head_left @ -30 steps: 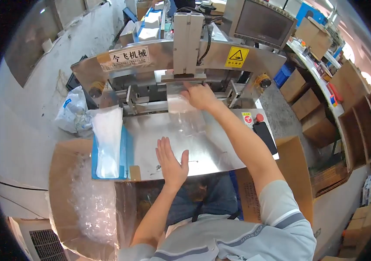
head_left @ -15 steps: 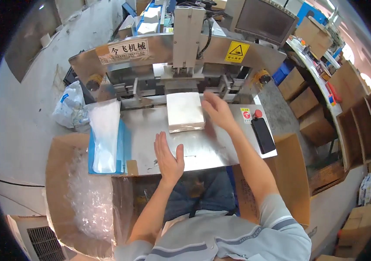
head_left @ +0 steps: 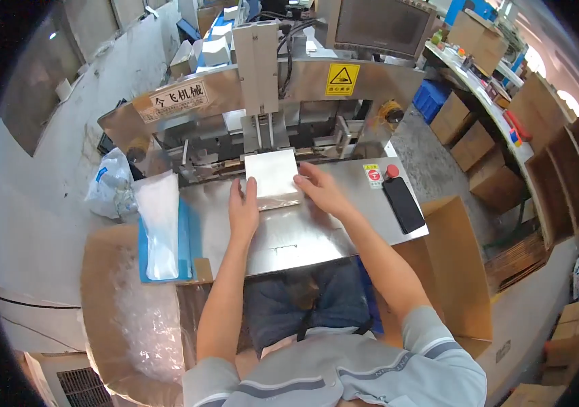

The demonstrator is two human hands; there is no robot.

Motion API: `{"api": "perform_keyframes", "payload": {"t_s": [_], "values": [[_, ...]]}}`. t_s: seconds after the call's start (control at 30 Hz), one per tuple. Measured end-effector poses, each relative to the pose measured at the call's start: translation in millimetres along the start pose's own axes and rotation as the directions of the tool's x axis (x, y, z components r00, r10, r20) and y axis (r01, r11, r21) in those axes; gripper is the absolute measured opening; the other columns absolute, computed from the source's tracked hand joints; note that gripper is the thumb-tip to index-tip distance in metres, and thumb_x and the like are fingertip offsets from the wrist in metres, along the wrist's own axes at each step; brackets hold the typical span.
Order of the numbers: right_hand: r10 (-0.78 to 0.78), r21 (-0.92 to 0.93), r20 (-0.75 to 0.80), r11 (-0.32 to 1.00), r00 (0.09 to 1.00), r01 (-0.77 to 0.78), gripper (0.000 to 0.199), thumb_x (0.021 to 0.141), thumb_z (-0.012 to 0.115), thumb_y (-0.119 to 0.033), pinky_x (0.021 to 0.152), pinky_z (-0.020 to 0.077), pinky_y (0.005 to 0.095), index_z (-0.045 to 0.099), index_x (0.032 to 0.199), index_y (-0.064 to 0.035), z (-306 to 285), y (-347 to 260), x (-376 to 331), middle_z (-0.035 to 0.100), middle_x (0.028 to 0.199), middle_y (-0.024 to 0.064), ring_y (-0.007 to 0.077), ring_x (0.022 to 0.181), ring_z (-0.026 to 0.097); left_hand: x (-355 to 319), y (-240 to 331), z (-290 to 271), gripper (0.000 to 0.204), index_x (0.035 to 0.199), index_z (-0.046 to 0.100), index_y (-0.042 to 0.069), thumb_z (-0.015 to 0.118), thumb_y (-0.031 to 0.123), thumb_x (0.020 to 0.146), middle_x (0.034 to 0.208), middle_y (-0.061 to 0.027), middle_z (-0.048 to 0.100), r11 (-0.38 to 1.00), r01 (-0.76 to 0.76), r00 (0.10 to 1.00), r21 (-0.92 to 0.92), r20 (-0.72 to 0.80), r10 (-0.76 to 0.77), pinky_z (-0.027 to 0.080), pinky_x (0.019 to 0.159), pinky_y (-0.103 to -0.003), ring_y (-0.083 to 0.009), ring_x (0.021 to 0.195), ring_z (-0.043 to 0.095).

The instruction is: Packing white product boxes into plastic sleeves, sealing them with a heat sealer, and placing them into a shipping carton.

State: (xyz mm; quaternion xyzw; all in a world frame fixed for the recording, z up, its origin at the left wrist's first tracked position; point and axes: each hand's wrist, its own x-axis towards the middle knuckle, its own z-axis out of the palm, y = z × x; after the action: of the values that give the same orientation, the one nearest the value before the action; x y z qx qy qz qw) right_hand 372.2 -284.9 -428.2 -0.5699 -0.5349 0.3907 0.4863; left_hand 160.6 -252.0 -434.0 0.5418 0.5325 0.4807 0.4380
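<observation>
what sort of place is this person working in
Probably a factory or packing workshop, judging by the steel machine with its yellow warning sign, the clear plastic in a carton, and the cardboard boxes.

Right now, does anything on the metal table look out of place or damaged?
Possibly two things: a black phone lies close against the red button, an odd place for it, and small dark marks break the shiny metal near the table's front edge.

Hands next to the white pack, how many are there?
2. The left hand is at the left side of the white pack, and the right hand is at its right side.
</observation>
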Motion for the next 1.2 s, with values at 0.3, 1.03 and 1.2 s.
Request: {"api": "perform_keyframes", "payload": {"t_s": [0.3,1.03,1.2], "values": [[0.023,0.007,0.059,1.0,0.998,-0.023,0.061,0.098,0.064,-0.035,0.096,0.0474,0.0321,0.048,0.145,0.0,15,-18,-6,0.063,0.129,0.0116,0.0199,0.116,0.059,9,18,2,0.063,0.124,0.053,-0.007,0.071,0.044,0.091,0.114,-0.0204,0.063,0.986,0.136,0.99,-0.102,0.042,-0.132,0.046,0.095,-0.037,-0.0289,0.107,0.06],[0.27,0.495,-0.081,0.846,0.959,-0.196,0.105,0.075,0.085,-0.014,0.103,0.045,0.0383,0.02,0.155,0.0059,-80,-5,-111,0.054,0.134,0.0279,0.0297,0.122,0.057,43,10,9,0.047,0.127,0.066,0.007,0.05,0.042,0.099,0.124,-0.0292,0.063,0.506,-0.376,0.898,0.776,0.44,-0.009,0.039,0.111,-0.048,-0.047,0.129,0.05],[0.247,0.555,-0.167,0.824,0.954,-0.116,0.101,0.075,0.082,-0.009,0.104,0.0447,0.0374,0.023,0.154,0.0058,-101,-8,-132,0.055,0.136,0.024,0.0279,0.123,0.057,112,-33,-27,0.049,0.118,0.071,0.007,0.059,0.049,0.094,0.113,-0.0189,0.07,0.769,-0.14,0.925,0.624,0.359,-0.124,0.048,0.098,-0.047,-0.0419,0.113,0.063]]}}
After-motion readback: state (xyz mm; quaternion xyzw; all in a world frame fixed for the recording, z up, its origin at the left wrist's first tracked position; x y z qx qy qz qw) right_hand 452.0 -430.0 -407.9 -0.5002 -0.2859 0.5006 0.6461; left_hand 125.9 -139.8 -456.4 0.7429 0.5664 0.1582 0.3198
